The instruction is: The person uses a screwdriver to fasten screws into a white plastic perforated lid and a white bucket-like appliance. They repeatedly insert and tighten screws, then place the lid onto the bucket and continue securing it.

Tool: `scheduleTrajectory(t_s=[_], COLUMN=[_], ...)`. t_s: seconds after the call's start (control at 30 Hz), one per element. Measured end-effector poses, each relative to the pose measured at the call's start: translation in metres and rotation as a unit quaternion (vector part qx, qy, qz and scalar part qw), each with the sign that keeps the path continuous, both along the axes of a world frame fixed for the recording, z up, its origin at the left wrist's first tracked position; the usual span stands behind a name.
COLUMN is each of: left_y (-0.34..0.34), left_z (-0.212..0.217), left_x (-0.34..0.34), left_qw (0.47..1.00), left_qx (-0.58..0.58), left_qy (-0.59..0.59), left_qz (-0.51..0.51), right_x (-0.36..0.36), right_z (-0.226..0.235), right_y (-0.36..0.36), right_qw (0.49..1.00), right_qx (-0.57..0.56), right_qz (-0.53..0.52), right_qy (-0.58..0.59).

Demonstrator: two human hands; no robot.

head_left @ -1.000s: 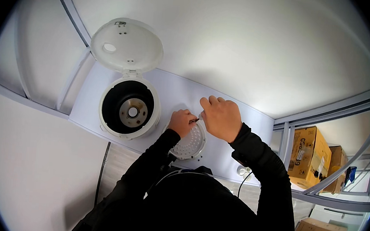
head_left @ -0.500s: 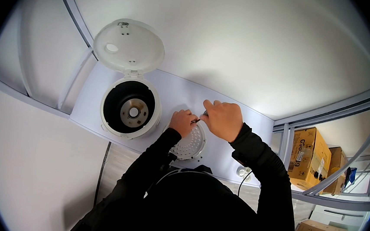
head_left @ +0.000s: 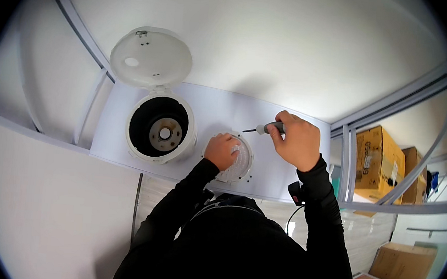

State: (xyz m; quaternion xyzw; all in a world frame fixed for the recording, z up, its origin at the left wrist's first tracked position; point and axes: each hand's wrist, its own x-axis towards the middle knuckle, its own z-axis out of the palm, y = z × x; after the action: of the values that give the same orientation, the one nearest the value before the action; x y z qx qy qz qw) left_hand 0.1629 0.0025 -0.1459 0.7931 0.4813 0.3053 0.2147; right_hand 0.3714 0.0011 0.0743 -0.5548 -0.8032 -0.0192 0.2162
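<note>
A screwdriver (head_left: 262,128) with a grey handle and thin dark shaft is in my right hand (head_left: 299,140), which is closed round the handle. Its tip points left, above the far edge of a round, whitish, perforated plate (head_left: 243,167) lying on the table. My left hand (head_left: 221,151) rests over the plate's left part, thumb and fingers apart in a C shape with nothing visible between them. A few small dark bits, likely screws (head_left: 249,178), lie by the plate's near right rim. To the left stands a white rice cooker (head_left: 185,142), its lid (head_left: 154,58) raised.
The white table (head_left: 108,135) backs onto a pale wall. Grey frame bars (head_left: 347,165) stand at its right end. Beyond them sit a yellow-brown carton (head_left: 376,162) and another carton (head_left: 412,175). A dark cable (head_left: 137,206) hangs at the front left.
My right hand has moved right with the screwdriver, drawing its tip away from my left hand. My left hand's fingers have spread and settled over the plate. The view has shifted slightly.
</note>
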Motion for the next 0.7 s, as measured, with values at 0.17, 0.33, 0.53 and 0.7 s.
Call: scheduleTrajectory(t_s=[0.17, 0.33, 0.53, 0.7], left_y=[-0.035, -0.066, -0.077, -0.076], left_z=[0.009, -0.003, -0.026, -0.028], left_x=[0.007, 0.018, 0.036, 0.055], left_qw=[0.996, 0.991, 0.989, 0.985], left_qx=[-0.01, 0.0, 0.053, 0.075], left_qy=[0.009, 0.018, 0.047, 0.102], left_qz=[-0.089, -0.133, -0.127, -0.117], right_x=[0.0, 0.003, 0.026, 0.059], right_z=[0.002, -0.012, -0.021, -0.023], right_y=[-0.045, -0.091, -0.133, -0.146], right_qw=[0.996, 0.989, 0.983, 0.98], right_qx=[0.018, 0.029, 0.049, 0.066], right_qz=[-0.068, -0.114, -0.128, -0.128], right_qy=[0.06, 0.093, 0.124, 0.136])
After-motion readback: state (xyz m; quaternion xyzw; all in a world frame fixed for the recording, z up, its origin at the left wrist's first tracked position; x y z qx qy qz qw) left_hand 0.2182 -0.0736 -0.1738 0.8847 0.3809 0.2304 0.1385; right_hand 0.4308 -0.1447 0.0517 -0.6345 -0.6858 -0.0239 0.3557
